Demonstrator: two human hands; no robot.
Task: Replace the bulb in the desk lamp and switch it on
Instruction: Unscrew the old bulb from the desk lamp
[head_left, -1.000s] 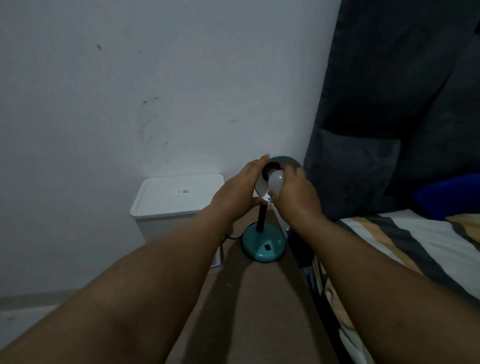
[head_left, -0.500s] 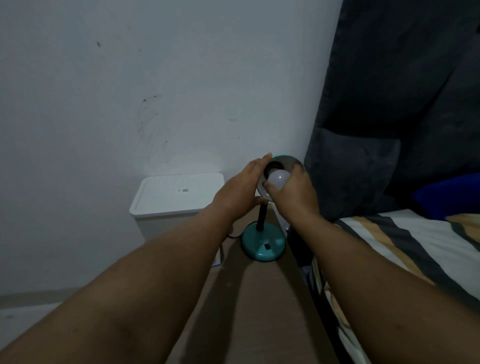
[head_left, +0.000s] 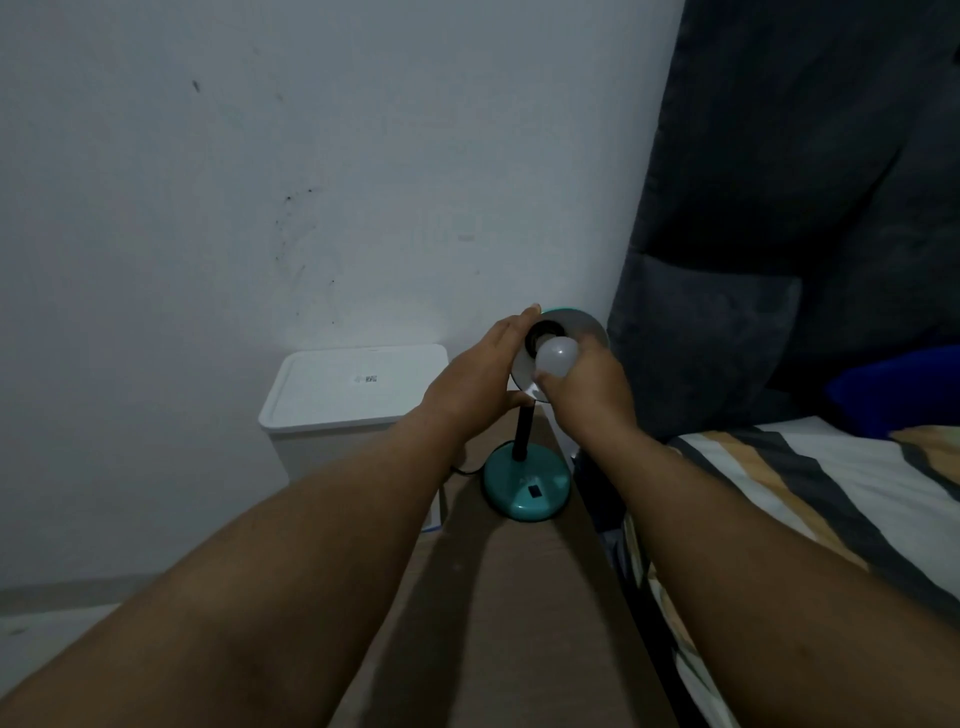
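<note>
From the head camera, you are working the bulb (head_left: 556, 357) at the socket (head_left: 543, 335) of the desk lamp (head_left: 527, 483) — whether seating or removing it, I cannot tell. Your right hand (head_left: 589, 397) is pinching the bulb's smooth, frosted round glass; your left hand (head_left: 475, 382) is cupping the shiny metal shade (head_left: 584, 327), steadying it. The lamp's glossy teal round base is standing at the far right corner of the plain brown table (head_left: 498, 597). Next is probably careful twisting — square to the threads, without squeezing.

White lidded bin (head_left: 358, 389) against wall (head_left: 260, 182); striped bedding (head_left: 810, 499), blue pillow (head_left: 904, 389) right.
</note>
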